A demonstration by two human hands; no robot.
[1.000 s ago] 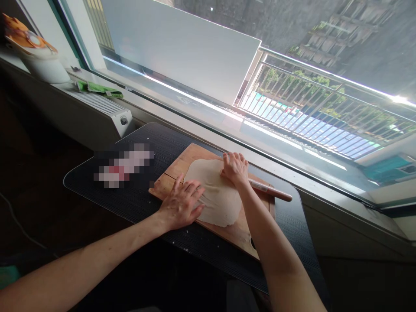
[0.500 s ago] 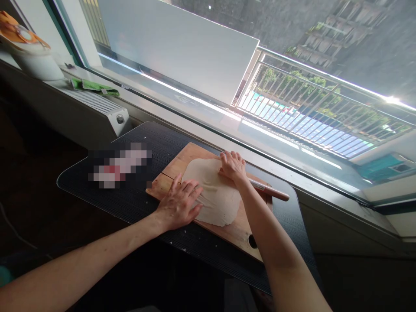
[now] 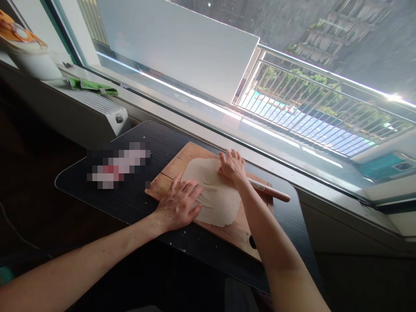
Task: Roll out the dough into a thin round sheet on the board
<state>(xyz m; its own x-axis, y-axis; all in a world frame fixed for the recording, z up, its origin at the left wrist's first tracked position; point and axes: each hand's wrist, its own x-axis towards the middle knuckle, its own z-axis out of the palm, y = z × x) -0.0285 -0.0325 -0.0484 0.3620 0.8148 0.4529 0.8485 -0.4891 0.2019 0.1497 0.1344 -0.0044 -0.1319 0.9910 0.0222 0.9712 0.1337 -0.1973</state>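
Observation:
A thin, pale sheet of dough [image 3: 214, 203] with a few wrinkles lies on a wooden cutting board [image 3: 188, 154]. My left hand [image 3: 178, 203] rests flat over the dough's near left edge, its fingers spread. Across the far right side of the dough lies a wooden rolling pin [image 3: 276, 193], one end jutting past the board. The palm of my right hand [image 3: 232, 165] is on top of the pin near its left end, with the fingers stretched out beyond it. My right hand and forearm hide part of the pin.
The board sits on a dark table [image 3: 156, 138] with small pale crumbs near its front edge. A blurred-out item [image 3: 120, 167] lies at the left. Behind are a window sill and a radiator [image 3: 97, 102] bearing a green cloth [image 3: 94, 86] and a white container [image 3: 35, 63].
The view has shifted very slightly. Both hands, the dough and the rolling pin stay practically where they were.

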